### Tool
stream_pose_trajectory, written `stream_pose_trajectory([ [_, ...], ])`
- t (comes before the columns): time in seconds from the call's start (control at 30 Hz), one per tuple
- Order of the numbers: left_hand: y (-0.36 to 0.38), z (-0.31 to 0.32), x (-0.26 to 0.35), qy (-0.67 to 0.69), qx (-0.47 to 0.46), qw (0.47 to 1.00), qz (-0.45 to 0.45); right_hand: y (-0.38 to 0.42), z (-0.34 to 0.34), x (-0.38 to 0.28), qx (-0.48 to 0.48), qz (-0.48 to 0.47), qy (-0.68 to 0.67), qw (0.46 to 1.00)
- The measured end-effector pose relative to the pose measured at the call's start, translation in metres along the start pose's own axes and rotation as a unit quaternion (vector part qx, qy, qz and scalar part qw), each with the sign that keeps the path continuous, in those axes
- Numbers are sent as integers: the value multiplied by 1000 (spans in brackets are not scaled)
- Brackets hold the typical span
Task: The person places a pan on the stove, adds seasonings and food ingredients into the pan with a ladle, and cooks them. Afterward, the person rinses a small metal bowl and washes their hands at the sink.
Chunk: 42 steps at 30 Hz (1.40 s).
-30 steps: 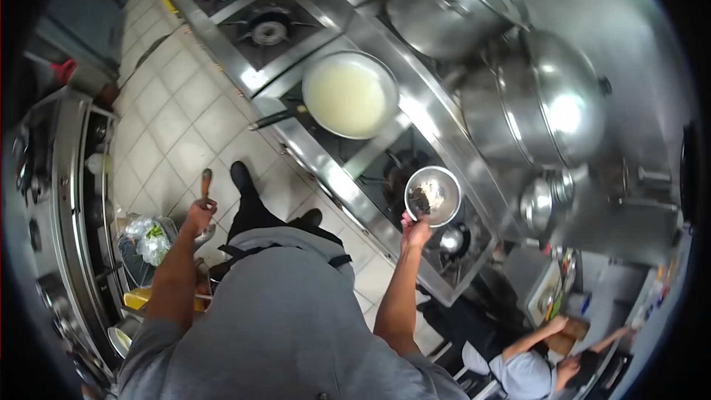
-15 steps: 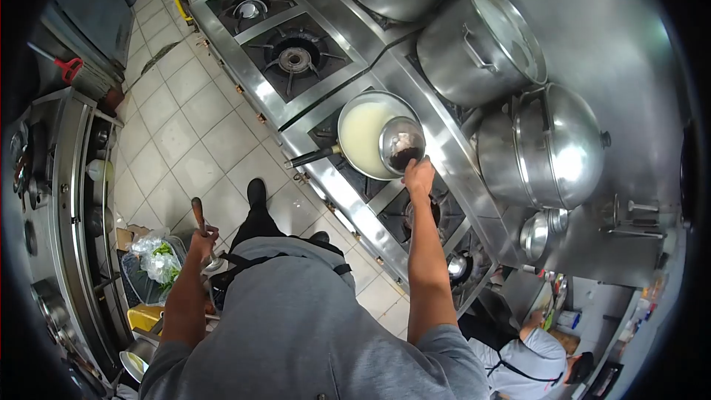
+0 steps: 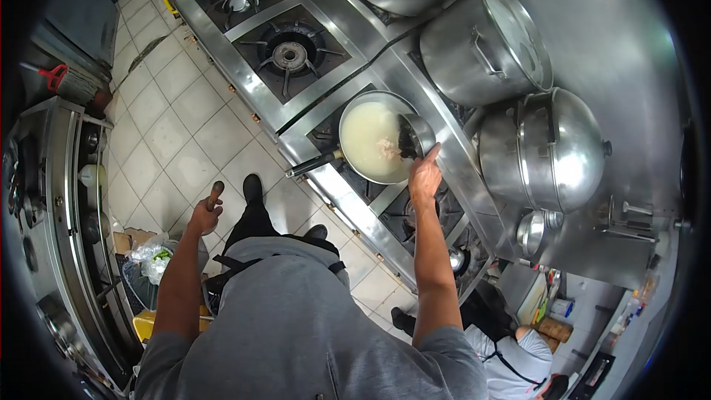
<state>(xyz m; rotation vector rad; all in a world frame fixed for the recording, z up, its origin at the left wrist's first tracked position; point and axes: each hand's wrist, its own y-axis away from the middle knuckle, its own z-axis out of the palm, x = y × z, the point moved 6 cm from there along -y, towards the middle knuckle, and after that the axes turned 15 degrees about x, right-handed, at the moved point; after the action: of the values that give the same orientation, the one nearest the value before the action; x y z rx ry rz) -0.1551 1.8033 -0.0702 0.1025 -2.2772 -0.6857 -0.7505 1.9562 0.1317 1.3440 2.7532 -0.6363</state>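
Observation:
A pan of pale, creamy liquid sits on a stove burner, its black handle pointing to the lower left. Over its right side, my right hand grips a metal bowl, tilted toward the liquid. Dark pieces show at the bowl's lip, and light pinkish pieces lie in the liquid beside it. Away from the stove, above the tiled floor, my left hand is closed round the wooden handle of a utensil whose other end is hidden.
Large steel pots and a domed steamer stand behind the pan. Bare burners are at the upper left. A co-worker is at the lower right. A bin with greens in plastic stands at the lower left.
My right hand has tipped the bowl, and pinkish pieces have come into the liquid. My left hand has moved up and slightly right with the utensil. The co-worker has shifted lower.

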Motion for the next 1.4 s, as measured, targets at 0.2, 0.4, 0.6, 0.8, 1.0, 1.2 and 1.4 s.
stream_pose_trajectory([
  [0.2,-4,6,20,-24,-4,998,52,-18,-12,3,20,-34,-7,999],
  [0.4,-2,13,10,31,-34,998,-52,-29,-7,48,104,233,-245,935],
  [0.6,-13,32,-5,-38,-67,997,-13,-3,-35,43,143,172,-222,949],
  [0.8,-8,50,20,-83,-96,992,17,-3,-29,31,86,35,-147,985],
  [1.0,9,48,78,-108,-108,981,116,0,-9,28,31,7,-126,992],
  [1.2,20,41,85,-86,-27,977,192,-15,-34,15,79,33,-190,978],
  [1.4,51,21,122,-44,79,989,119,-29,3,9,50,-64,-114,990],
])
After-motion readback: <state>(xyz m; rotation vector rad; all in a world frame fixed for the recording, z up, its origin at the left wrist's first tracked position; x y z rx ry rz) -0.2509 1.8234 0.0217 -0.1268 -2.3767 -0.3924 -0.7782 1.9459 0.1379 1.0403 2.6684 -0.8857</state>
